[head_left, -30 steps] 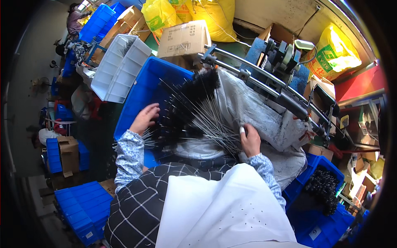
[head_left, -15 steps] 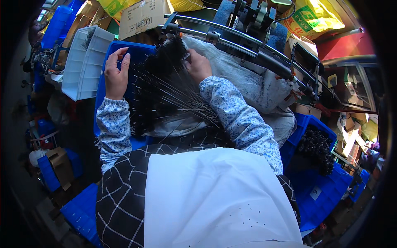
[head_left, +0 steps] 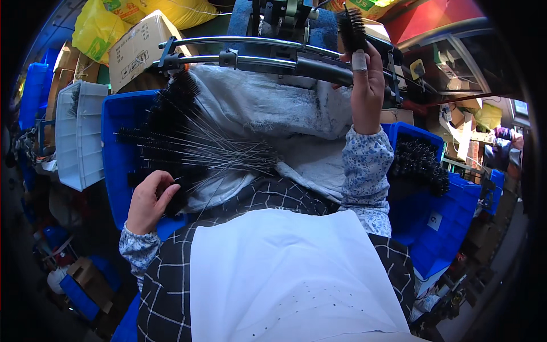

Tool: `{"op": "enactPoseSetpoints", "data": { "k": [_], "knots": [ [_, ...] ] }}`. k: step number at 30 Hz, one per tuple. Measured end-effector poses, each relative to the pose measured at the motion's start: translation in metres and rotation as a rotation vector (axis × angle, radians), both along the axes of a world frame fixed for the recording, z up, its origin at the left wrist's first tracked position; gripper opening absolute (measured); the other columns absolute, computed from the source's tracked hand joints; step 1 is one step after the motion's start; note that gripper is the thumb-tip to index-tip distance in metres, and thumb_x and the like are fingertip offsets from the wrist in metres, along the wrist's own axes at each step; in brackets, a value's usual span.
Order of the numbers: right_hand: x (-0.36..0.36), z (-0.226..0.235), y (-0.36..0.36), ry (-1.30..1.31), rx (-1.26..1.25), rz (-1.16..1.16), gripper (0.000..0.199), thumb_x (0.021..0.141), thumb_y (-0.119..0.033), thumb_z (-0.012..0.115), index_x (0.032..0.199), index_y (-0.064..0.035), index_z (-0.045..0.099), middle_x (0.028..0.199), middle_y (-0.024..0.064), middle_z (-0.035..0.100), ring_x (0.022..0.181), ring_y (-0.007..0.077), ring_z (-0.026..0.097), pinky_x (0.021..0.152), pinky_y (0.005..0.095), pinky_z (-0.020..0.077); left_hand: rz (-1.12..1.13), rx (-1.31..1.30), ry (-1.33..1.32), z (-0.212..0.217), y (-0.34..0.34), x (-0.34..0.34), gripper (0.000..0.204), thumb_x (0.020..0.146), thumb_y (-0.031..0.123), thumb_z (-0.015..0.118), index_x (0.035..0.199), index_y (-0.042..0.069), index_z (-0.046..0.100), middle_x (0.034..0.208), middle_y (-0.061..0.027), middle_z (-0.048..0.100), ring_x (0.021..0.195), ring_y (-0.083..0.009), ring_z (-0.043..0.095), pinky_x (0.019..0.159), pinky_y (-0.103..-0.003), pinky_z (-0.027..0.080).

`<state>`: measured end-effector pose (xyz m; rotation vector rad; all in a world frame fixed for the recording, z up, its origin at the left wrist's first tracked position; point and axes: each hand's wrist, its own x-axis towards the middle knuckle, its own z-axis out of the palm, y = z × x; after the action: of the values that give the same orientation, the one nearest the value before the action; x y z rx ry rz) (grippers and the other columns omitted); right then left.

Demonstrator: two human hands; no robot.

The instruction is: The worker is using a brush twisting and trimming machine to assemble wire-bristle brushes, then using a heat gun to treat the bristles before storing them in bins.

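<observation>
Item: right hand (head_left: 367,85), raised, I note its grip clamped on one black bristle bottle brush with wire stem (head_left: 352,25), held upright before the curved grey metal machine arm (head_left: 268,48). Left hand (head_left: 149,199), fingers curled onto the heap of black wire-stemmed brushes (head_left: 176,137) lying over the blue plastic crate (head_left: 117,154) and grey cloth (head_left: 273,114).

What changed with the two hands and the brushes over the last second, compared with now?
The right hand left the brush pile and rose to the metal rail at the machine, now holding one black bottle brush upright. The left hand dropped back from the blue bin's far side to the near end of the pile of wire-handled brushes. The pile, grey cloth and blue bin stayed put.
</observation>
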<state>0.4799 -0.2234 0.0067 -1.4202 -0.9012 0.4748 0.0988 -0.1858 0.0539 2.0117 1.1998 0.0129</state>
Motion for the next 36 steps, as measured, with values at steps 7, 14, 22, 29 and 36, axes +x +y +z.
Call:
{"op": "enactPoseSetpoints", "data": {
  "k": [7,14,22,29,36],
  "knots": [
    [0.07,-0.055,0.04,-1.042,-0.519,-0.307,0.026,0.078,-0.02,0.055,0.104,-0.0179,0.06,0.085,0.0067,0.062,0.083,0.0241,0.054,0.075,0.0354,0.0419,0.12,0.036,-0.053,-0.023,-0.014,0.001,0.013,0.079,0.009,0.059,0.085,0.001,0.052,0.067,-0.0079,0.054,0.058,-0.0149,0.051,0.053,-0.024,0.04],
    [0.076,-0.073,0.069,-1.144,-0.653,-0.295,0.025,0.081,-0.028,0.051,0.103,-0.0237,0.062,0.086,0.0024,0.063,0.084,0.0194,0.052,0.075,0.0342,0.038,0.226,0.097,-0.052,-0.029,-0.016,0.004,0.012,0.08,0.011,0.057,0.084,0.0,0.053,0.067,-0.0095,0.054,0.057,-0.0165,0.051,0.052,-0.026,0.04],
    [0.074,-0.075,0.066,-1.149,-0.594,-0.275,0.024,0.082,-0.028,0.052,0.103,-0.0233,0.062,0.085,0.0026,0.063,0.083,0.0198,0.052,0.075,0.0348,0.0366,0.104,0.225,-0.046,-0.038,-0.011,-0.002,0.011,0.083,0.01,0.054,0.08,0.0,0.053,0.068,-0.0098,0.054,0.058,-0.0171,0.051,0.053,-0.026,0.039],
    [0.074,-0.076,0.066,-1.125,-0.582,-0.297,0.024,0.08,-0.03,0.053,0.101,-0.0241,0.063,0.082,0.003,0.063,0.08,0.0184,0.052,0.074,0.0333,0.0359,0.326,0.506,-0.29,-0.03,-0.008,-0.009,0.015,0.088,0.014,0.047,0.086,0.001,0.053,0.074,-0.006,0.055,0.068,-0.0116,0.05,0.062,-0.024,0.039],
    [0.074,-0.076,0.067,-1.115,-0.583,-0.293,0.022,0.08,-0.031,0.053,0.099,-0.025,0.064,0.077,0.0048,0.062,0.08,0.0181,0.053,0.074,0.0338,0.0355,0.341,0.706,-0.582,0.0,0.019,-0.034,0.018,0.091,0.017,0.04,0.095,0.001,0.047,0.091,-0.0119,0.054,0.08,-0.0162,0.053,0.071,-0.027,0.043]
  ]
}}
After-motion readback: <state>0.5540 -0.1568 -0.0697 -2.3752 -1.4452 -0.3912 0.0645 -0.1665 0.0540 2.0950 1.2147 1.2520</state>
